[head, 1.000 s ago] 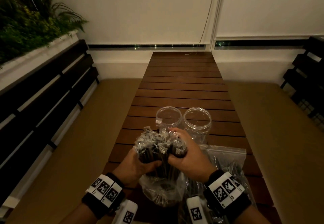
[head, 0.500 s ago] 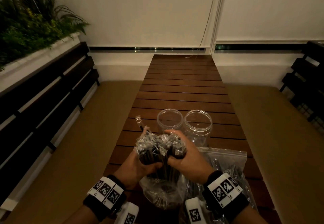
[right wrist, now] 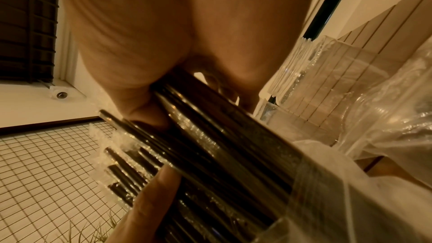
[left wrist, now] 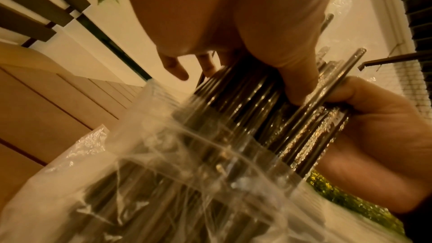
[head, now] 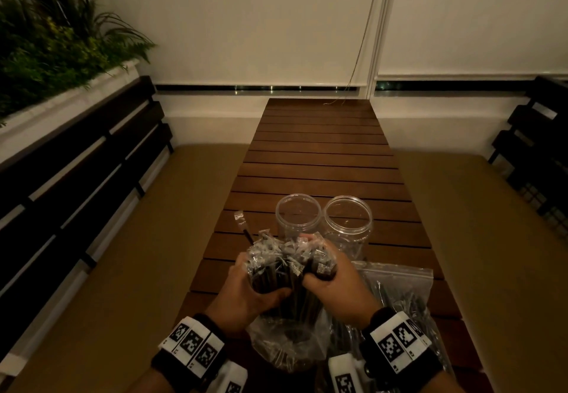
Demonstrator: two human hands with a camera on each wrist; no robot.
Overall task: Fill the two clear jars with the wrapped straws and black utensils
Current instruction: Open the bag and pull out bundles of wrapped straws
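Note:
Both hands hold one thick bundle of wrapped black straws (head: pixel 284 266) upright over the near end of the wooden table (head: pixel 319 152). My left hand (head: pixel 255 295) grips its left side and my right hand (head: pixel 327 280) grips its right side. The bundle's lower part stands in a clear plastic bag (head: pixel 285 346). In the left wrist view my thumb presses the straws (left wrist: pixel 245 99) above the bag (left wrist: pixel 163 182). Two clear jars, left (head: pixel 297 217) and right (head: pixel 349 223), stand open and empty just beyond the hands. A single wrapped straw (head: pixel 242 226) pokes out left of the bundle.
A clear zip bag (head: pixel 402 285) holding dark items lies on the table by my right wrist. Cushioned benches (head: pixel 129 254) run along both sides of the table, with dark slatted backrests (head: pixel 70 162). A planter with greenery (head: pixel 52 39) sits at the upper left.
One wrapped straw has slipped out at the left of the bundle and now shows beside the left jar. Both hands keep their grip; the view has tilted slightly.

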